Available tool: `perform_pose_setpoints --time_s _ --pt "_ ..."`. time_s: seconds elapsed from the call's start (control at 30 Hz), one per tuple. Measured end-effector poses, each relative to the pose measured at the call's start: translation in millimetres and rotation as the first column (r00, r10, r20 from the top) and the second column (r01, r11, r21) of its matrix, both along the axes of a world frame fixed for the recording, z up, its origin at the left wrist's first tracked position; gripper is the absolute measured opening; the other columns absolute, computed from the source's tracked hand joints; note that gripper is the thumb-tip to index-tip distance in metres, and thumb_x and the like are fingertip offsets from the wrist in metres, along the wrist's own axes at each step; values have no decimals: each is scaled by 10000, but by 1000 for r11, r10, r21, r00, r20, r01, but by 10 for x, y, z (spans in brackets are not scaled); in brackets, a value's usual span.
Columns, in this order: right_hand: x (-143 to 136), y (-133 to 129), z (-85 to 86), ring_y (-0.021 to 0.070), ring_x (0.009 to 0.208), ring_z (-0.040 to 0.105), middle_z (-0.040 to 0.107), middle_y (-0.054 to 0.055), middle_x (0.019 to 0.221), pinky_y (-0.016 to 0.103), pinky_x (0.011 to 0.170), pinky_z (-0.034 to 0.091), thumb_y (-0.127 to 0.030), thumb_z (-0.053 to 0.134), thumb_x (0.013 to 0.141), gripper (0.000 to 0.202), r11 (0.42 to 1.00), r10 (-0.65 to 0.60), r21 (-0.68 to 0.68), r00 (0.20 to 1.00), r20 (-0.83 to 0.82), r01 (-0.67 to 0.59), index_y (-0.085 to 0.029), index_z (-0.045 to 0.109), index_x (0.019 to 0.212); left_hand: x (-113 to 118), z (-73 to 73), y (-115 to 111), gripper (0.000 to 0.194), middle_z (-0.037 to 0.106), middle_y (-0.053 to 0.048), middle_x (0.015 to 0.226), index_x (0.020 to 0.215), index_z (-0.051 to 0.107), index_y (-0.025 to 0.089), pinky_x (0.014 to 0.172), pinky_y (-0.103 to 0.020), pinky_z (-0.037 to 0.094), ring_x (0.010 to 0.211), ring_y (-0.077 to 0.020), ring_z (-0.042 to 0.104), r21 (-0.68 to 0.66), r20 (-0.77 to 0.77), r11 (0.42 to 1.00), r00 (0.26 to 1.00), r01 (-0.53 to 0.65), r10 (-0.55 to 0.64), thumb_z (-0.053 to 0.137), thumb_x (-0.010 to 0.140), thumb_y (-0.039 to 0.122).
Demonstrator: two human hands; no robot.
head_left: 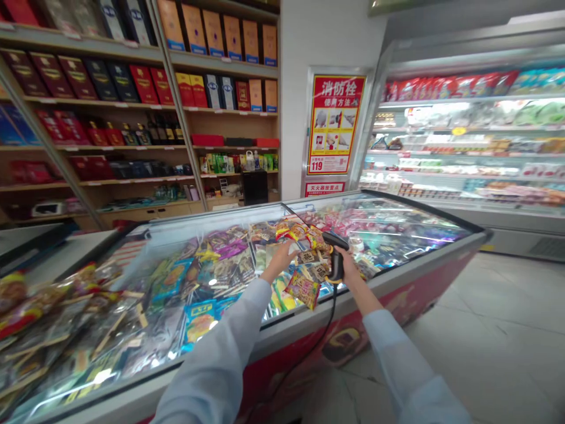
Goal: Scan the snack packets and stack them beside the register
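My right hand (349,268) is wrapped round the grip of a black barcode scanner (337,262), its head pointing left over a pile of snack packets. A dark cable (329,324) hangs from the scanner's base. My left hand (281,258) reaches over the left side of the pile, fingers stretched toward the packets; whether it touches one is hard to see. Brown packets (305,257) with dark lettering lie between the hands. Nearer the front edge rests a yellow-and-purple packet (303,288). The pile lies on top of a glass-topped chest freezer.
The chest freezer (441,250) holds many coloured bags under its glass. More packets (57,321) are heaped at the left. Behind are shelves (95,103) of boxes and bottles, and a red fire-hydrant sign (338,123). A lit refrigerated display (463,206) stands right, beyond the tiled floor (498,330).
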State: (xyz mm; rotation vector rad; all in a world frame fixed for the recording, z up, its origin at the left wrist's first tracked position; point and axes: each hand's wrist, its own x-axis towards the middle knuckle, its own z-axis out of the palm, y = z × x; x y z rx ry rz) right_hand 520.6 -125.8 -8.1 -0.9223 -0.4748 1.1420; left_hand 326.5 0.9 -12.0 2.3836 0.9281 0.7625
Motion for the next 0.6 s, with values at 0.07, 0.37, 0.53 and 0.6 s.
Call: perform_pose_setpoints --time_s 0.07,0.37,0.53,0.6 --pt "-18 25 -68 109 375 509 614 -3 540 212 358 407 -349 601 741 171 999 20 41 999 -39 -18 -183 584 782 87 -55 32 516 468 -144 1413 1333 452 162 1072 -368 343 1318 -238 427 -2 -69 999 996 49 -49 484 877 400" --pt "-10 38 -222 114 379 510 607 -14 546 206 335 372 -407 592 742 244 993 71 99 996 -45 -66 -192 574 858 186 -264 15 561 404 -165 1454 1338 456 140 1108 -362 300 1341 -256 393 19 -211 968 947 252 -243 583 805 260" --pt "-16 12 -216 111 359 484 593 -14 523 210 334 365 -418 582 752 261 993 83 91 996 -24 -81 -188 580 875 191 -241 -1 521 532 -179 1329 1305 480 154 1038 -406 363 1240 -282 487 90 -237 967 948 239 -212 584 803 246" --pt "-22 16 -222 117 365 495 593 -12 523 214 336 371 -432 583 756 275 992 90 91 996 -21 -88 -189 580 885 202 -215 10 559 569 -172 1273 1307 478 159 1009 -403 382 1199 -287 506 108 -250 968 948 228 -195 621 773 247"
